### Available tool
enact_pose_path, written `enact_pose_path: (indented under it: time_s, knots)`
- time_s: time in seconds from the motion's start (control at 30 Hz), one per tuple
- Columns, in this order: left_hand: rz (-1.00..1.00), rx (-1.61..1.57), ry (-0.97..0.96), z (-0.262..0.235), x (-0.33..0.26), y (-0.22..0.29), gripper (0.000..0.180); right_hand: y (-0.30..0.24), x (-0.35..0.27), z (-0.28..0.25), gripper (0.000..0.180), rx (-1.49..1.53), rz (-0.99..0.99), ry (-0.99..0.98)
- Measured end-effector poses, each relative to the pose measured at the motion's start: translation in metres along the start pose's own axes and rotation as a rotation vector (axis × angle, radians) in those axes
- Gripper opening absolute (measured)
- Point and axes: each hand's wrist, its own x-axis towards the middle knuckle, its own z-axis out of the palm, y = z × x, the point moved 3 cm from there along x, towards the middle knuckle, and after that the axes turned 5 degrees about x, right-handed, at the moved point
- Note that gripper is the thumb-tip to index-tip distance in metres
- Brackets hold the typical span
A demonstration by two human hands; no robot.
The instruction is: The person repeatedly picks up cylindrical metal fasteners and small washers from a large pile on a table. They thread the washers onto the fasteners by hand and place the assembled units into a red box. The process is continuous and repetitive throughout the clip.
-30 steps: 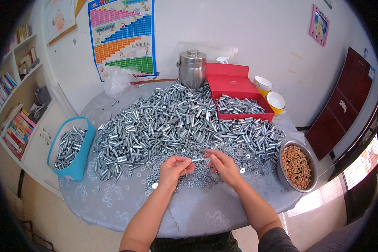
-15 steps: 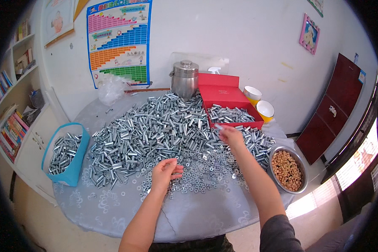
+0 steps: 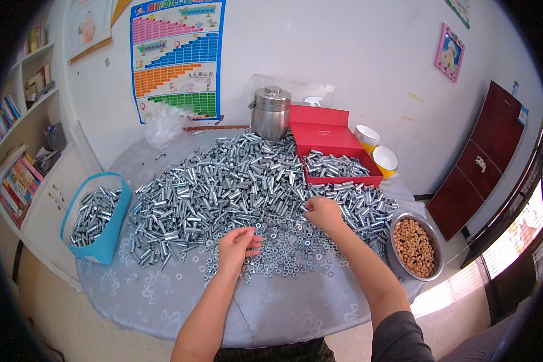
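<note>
A broad heap of short silvery metal tubes covers the middle of the table. Along its near edge lie many small nuts and washers. My left hand hovers over the left part of these small rings, thumb and fingers bent together; whatever is between them is too small to make out. Farther forward and to the right, my right hand reaches to where the tubes meet the washers. Its fingers are drawn together and point down-left, their tips partly hidden. The red box stands just beyond it, with more tubes inside.
At the left stands a light-blue fabric bin of tubes. A steel bowl of small tan pieces sits near the right edge. Behind the heap are a steel canister, yellow-and-white cups and a clear plastic bag.
My right hand has come down and nearer, from beside the red box to the heap's edge; the small light piece at its fingertips no longer shows. My left hand stays nearly still.
</note>
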Motion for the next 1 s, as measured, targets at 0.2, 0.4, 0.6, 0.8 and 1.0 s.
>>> enact_pose_path:
  time_s: [0.2, 0.4, 0.6, 0.8, 1.0]
  knots:
    - [-0.005, -0.003, 0.016, 0.0, 0.001, -0.001, 0.021, -0.007, 0.001, 0.005, 0.018, -0.09, -0.058, 0.065]
    - [-0.007, 0.036, 0.008, 0.001, 0.001, -0.003, 0.021, -0.033, 0.025, 0.012, 0.012, 0.1, -0.236, 0.265]
    - [0.006, -0.019, -0.029, 0.005, 0.001, -0.001, 0.019, -0.038, 0.029, 0.023, 0.016, 0.01, -0.332, 0.348]
    - [0.12, 0.057, -0.076, 0.006, 0.0, -0.004, 0.02, -0.055, -0.005, 0.025, 0.021, 1.072, 0.076, 0.061]
    - [0.116, -0.01, -0.236, 0.034, -0.013, -0.003, 0.022, -0.066, -0.065, 0.031, 0.02, 1.571, 0.247, -0.146]
